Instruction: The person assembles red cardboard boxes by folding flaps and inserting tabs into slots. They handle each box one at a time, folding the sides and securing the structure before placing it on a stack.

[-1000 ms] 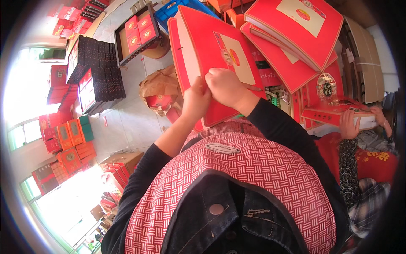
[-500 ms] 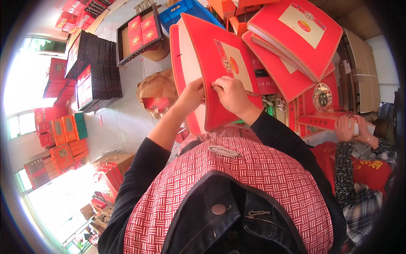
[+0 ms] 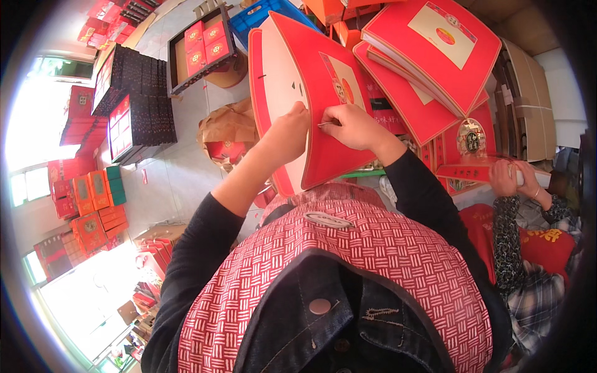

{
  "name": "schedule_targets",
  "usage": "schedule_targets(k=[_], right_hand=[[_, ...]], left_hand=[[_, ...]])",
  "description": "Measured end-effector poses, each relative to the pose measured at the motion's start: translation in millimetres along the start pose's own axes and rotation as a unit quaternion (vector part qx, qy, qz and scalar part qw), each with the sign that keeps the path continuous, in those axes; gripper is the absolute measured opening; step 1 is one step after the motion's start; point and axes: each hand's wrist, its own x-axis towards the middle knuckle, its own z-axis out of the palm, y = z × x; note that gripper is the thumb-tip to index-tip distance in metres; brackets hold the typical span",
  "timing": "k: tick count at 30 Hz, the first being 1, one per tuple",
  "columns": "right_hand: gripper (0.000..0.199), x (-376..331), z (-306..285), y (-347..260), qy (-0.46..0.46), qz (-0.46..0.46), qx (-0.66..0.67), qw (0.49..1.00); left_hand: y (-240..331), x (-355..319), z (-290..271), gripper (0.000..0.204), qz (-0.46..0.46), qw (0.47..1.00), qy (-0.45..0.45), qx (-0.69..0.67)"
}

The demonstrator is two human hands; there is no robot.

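I hold a flat red cardboard box blank, white on its inner face, tilted up in front of my chest. My left hand grips its inner white side near the lower fold. My right hand pinches the red outer panel at the same fold, fingers closed on the edge. Both forearms in black sleeves rise from the lower edge over my red-and-white patterned apron.
A stack of flat red box blanks lies at the upper right. Another person's hands hold a long red box at the right. A brown paper bag, black and red box stacks and a blue crate stand on the floor.
The box blank has opened wider, showing more of its white inside. Both hands have shifted lower along the fold, and the right hand now pinches the edge.
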Motion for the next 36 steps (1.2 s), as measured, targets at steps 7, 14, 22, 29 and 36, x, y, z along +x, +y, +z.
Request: schedule_targets(k=[7,14,22,29,36], right_hand=[[0.014,-3,4,16,-0.059,0.124,0.503,0.853],[0.019,-9,22,11,-0.033,0.059,0.519,0.852],[0.021,-76,-37,-62,0.001,-0.170,0.140,0.975],[0.024,-150,-101,-98,0.168,-0.242,0.265,0.918],[0.046,-185,-136,-71,0.260,-0.386,0.481,0.743]], left_hand=[[3,1,10,0.025,-0.020,0.898,0.164,-0.407],[27,14,20,0.022,-0.150,0.932,0.195,-0.266],[6,35,-10,0.047,-0.170,0.929,0.181,-0.274],[-52,112,-24,0.041,-0.189,0.884,0.233,-0.357],[-79,107,-5,0.042,-0.177,0.840,0.208,-0.470]])
